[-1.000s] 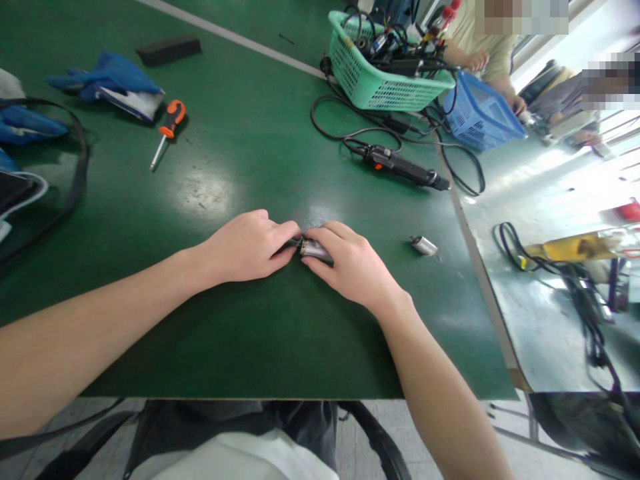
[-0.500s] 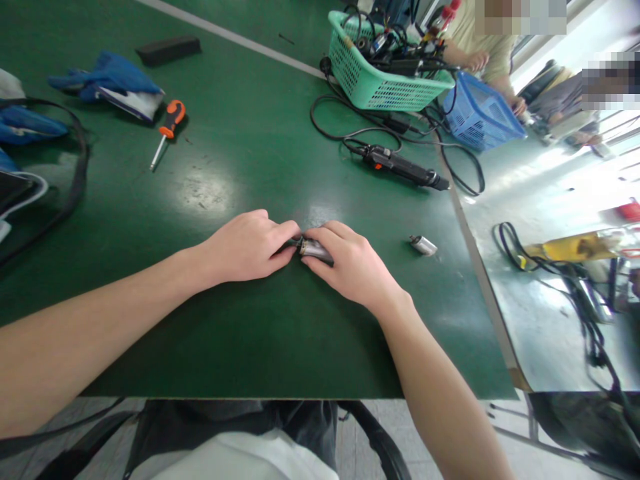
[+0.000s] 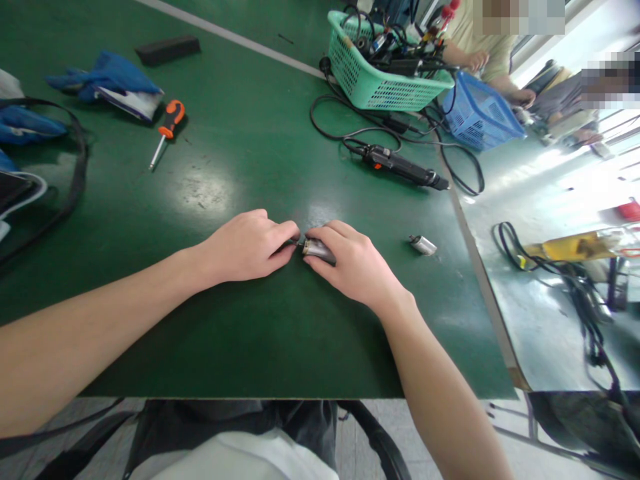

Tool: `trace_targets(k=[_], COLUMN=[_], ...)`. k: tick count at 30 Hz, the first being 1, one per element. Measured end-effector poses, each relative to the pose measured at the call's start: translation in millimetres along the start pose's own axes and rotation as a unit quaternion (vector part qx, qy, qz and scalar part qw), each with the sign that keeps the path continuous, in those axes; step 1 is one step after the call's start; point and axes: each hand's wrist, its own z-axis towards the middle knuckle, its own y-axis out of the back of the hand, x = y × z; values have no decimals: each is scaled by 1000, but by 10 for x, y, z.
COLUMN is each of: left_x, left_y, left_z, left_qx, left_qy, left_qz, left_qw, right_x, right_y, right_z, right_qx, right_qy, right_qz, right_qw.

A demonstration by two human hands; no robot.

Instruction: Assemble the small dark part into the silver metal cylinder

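Both hands meet at the middle of the green table [image 3: 240, 333]. My right hand [image 3: 353, 267] is closed around a small silver metal cylinder [image 3: 316, 249] that lies low on the table. My left hand [image 3: 247, 248] is closed too, its fingertips pinching the cylinder's left end, where a dark tip sticks out. A second small silver cylinder [image 3: 423, 245] lies loose on the table to the right of my right hand.
A black electric screwdriver [image 3: 400, 167] with its cable lies beyond my hands. A green basket [image 3: 380, 87] of tools and a blue basket [image 3: 475, 117] stand at the back right, with other people's arms behind. An orange-handled screwdriver [image 3: 167, 130] and blue gloves [image 3: 107, 80] lie at the left.
My hands have barely moved; the right hand has shifted slightly on the cylinder. A person's hand at the back right has moved a little.
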Motion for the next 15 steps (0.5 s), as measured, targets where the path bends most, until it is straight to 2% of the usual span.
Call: trace_targets(k=[15], left_x=[3], left_y=[-2], left_z=[-1], left_qx=[-2], left_qy=[-2], left_qz=[-8], left_qw=[1000], right_x=[1], right_y=[-6], right_z=[5], right_qx=[3], right_qy=[4], right_qz=[-7], right_qw=[1000])
